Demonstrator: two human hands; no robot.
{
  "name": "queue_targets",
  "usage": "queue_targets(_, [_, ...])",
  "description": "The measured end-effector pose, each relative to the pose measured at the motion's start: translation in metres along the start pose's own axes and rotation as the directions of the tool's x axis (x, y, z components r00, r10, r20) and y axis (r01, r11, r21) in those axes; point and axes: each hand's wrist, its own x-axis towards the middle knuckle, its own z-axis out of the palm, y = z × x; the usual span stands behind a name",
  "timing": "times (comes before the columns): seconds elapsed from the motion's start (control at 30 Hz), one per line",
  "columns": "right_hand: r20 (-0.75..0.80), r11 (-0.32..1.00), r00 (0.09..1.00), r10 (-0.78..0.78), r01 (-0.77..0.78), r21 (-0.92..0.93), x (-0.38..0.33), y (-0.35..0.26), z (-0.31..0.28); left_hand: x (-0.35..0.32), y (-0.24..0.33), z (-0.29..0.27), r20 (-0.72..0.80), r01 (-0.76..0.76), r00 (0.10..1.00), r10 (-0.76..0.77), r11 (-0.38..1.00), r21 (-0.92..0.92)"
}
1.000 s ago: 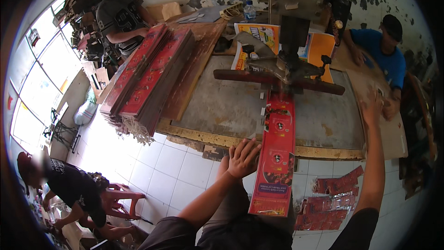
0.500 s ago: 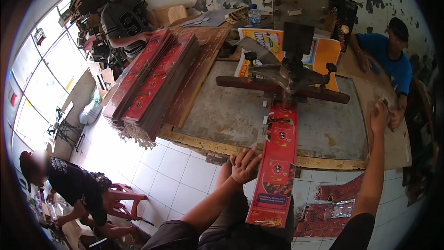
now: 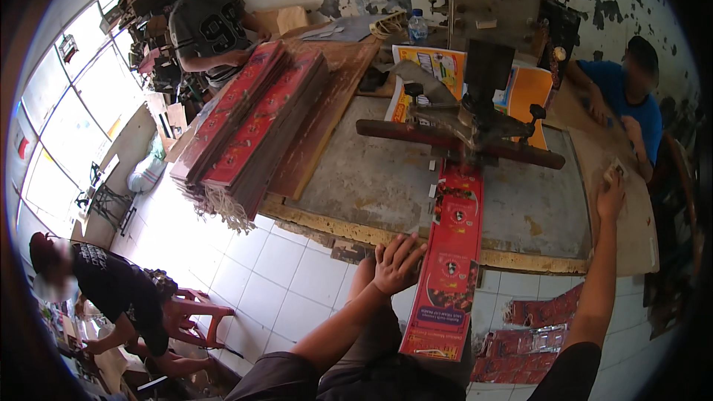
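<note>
Presently: left hand (image 3: 397,263) fingers spread, touching red printed sheet (image 3: 447,267) edge | right hand (image 3: 610,194) clutching small pale piece (image 3: 613,171), right of sheet

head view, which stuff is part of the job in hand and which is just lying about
In use:
left hand on the red printed sheet
right hand on the wooden board
press arm

Lying about:
stacked red sheets
water bottle
red sheets on floor

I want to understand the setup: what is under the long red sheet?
The red sheet lies on the grey table; its far end goes under the wooden bar. Its near end overhangs the table edge, beside the left hand. The table surface below it is covered.
</note>
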Motion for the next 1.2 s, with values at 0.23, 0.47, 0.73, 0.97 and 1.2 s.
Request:
queue_targets(0.23, [-0.06, 0.999, 0.997, -0.042, 0.043, 0.008, 0.001, 0.014, 0.006, -0.004, -0.001, 0.003, 0.025, -0.01, 1.0, 0.009, 0.999, 0.034])
queue_targets(0.47, [-0.052, 0.986, 0.999, -0.005, 0.013, 0.167, -0.005, 0.0, -0.015, -0.003, 0.0, 0.003, 0.007, -0.004, 1.0, 0.004, 1.0, 0.015])
queue_targets(0.73, [-0.163, 0.954, 0.982, -0.097, 0.138, 0.265, -0.004, -0.003, -0.007, 0.001, -0.003, 0.002, -0.002, -0.012, 1.0, 0.012, 0.999, 0.031])
queue_targets(0.97, [-0.147, 0.933, 0.961, -0.233, 0.264, 0.245, -0.019, -0.001, -0.029, 0.019, 0.007, -0.021, 0.122, 0.06, 0.991, -0.055, 0.998, -0.036])
queue_targets(1.2, [-0.011, 0.748, 0.974, -0.224, 0.179, 0.639, -0.109, -0.078, -0.138, 0.077, 0.012, -0.053, 0.364, 0.028, 0.931, 0.031, 0.987, -0.156])
